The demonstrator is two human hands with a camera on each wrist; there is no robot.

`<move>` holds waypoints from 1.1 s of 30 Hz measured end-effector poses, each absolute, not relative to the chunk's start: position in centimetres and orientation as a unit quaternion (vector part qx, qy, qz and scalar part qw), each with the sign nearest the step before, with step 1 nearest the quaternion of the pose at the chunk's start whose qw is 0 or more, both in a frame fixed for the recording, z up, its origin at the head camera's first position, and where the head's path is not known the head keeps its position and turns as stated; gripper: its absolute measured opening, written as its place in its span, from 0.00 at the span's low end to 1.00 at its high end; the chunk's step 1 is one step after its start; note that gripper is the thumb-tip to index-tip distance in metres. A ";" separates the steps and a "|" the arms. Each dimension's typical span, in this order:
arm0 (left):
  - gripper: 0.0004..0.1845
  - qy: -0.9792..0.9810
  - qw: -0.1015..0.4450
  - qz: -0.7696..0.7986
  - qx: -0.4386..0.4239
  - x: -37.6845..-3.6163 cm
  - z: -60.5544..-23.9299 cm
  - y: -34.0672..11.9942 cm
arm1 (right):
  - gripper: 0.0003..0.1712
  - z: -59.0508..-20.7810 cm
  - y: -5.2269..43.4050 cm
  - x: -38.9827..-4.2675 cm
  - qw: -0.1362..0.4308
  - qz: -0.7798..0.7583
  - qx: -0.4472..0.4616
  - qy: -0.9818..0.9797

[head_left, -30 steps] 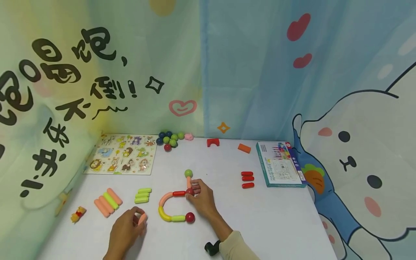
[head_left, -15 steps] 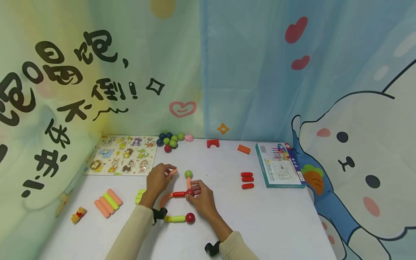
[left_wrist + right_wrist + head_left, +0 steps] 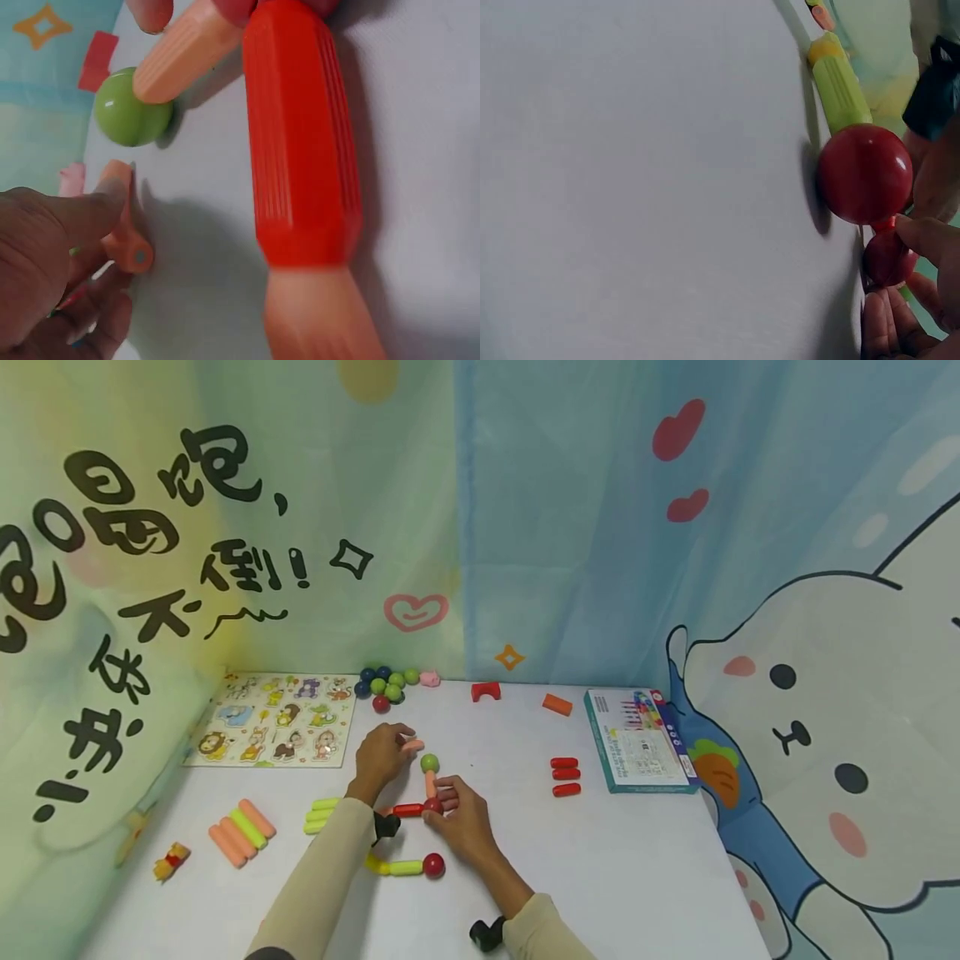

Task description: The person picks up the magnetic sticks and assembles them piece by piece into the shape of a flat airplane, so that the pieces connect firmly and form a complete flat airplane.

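My left hand (image 3: pixel 384 758) pinches a short peach connector piece (image 3: pixel 129 247) between thumb and fingers, just left of a green ball (image 3: pixel 430 763). That ball tops a peach stick (image 3: pixel 431 785), which runs down to a red ball (image 3: pixel 432 807). My right hand (image 3: pixel 467 822) holds this red ball between thumb and fingers. A red stick (image 3: pixel 300 135) extends left from the ball to a peach piece, mostly hidden behind my left forearm in the head view. Below, a lime stick (image 3: pixel 406 867) joins a yellow piece to another red ball (image 3: pixel 865 174).
Peach and lime sticks (image 3: pixel 240 833) and a bear figure (image 3: pixel 172 862) lie left, beside lime sticks (image 3: pixel 321 817). An animal board (image 3: pixel 273 718), loose balls (image 3: pixel 378 686) and a red arch (image 3: pixel 486 691) stand behind. Right are red sticks (image 3: pixel 566 774), an orange block (image 3: pixel 557 704) and a box (image 3: pixel 641 739).
My left hand has carried the peach piece from the front left, up and right to beside the green ball. My right hand has stayed on the red ball.
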State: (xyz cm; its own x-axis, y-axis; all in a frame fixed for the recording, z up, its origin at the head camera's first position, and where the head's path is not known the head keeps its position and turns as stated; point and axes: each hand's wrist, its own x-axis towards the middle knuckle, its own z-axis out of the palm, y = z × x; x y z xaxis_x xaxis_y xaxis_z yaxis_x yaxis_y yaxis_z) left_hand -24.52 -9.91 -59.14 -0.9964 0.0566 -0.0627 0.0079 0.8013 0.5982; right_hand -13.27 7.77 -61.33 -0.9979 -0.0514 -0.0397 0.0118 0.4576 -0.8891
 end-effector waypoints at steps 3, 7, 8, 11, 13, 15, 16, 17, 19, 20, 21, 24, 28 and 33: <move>0.18 0.949 0.036 0.313 0.004 -24.0 -59.1 -10.5 | 0.28 -61.2 8.0 -13.6 0.034 -0.519 -0.013 0.854; 0.14 0.947 0.039 0.319 -0.020 -23.7 -59.3 -10.8 | 0.28 -61.0 8.0 -13.8 0.034 -0.517 -0.012 0.855; 0.13 0.946 0.039 0.322 -0.022 -23.7 -59.4 -10.8 | 0.28 -61.0 8.0 -13.8 0.036 -0.517 -0.010 0.855; 0.12 0.941 0.032 0.335 -0.022 -24.1 -59.7 -10.5 | 0.27 -60.9 7.8 -13.8 0.041 -0.521 -0.004 0.853; 0.12 0.939 0.026 0.341 -0.022 -24.4 -59.8 -10.2 | 0.27 -60.9 7.8 -13.9 0.045 -0.523 -0.002 0.851; 0.13 0.938 0.021 0.346 -0.025 -24.7 -59.9 -9.9 | 0.27 -60.8 7.8 -13.9 0.044 -0.523 -0.002 0.851; 0.13 0.937 0.019 0.347 -0.026 -24.7 -59.9 -9.8 | 0.26 -60.8 7.9 -13.9 0.044 -0.522 -0.003 0.852; 0.14 0.936 0.017 0.350 -0.026 -24.7 -59.9 -9.8 | 0.25 -60.7 8.0 -14.0 0.040 -0.520 -0.004 0.853; 0.15 0.934 0.008 0.356 -0.028 -24.3 -59.8 -10.0 | 0.23 -60.6 8.1 -14.3 0.025 -0.516 -0.008 0.856; 0.16 0.932 0.001 0.360 -0.028 -24.1 -59.8 -10.2 | 0.22 -60.6 8.2 -14.6 0.016 -0.514 -0.010 0.857; 0.16 0.930 -0.007 0.366 -0.029 -23.7 -59.7 -10.3 | 0.21 -60.6 8.2 -15.0 0.007 -0.512 -0.011 0.859; 0.15 0.922 -0.025 0.386 -0.035 -22.4 -59.6 -10.7 | 0.18 -60.3 8.3 -16.8 -0.021 -0.505 -0.022 0.863; 0.12 0.902 -0.016 0.429 -0.056 -20.7 -59.6 -10.2 | 0.16 -59.5 8.2 -20.4 -0.029 -0.483 -0.049 0.874; 0.11 0.887 -0.028 0.457 -0.061 -19.4 -60.1 -8.6 | 0.16 -58.7 7.7 -24.2 0.010 -0.399 -0.095 0.912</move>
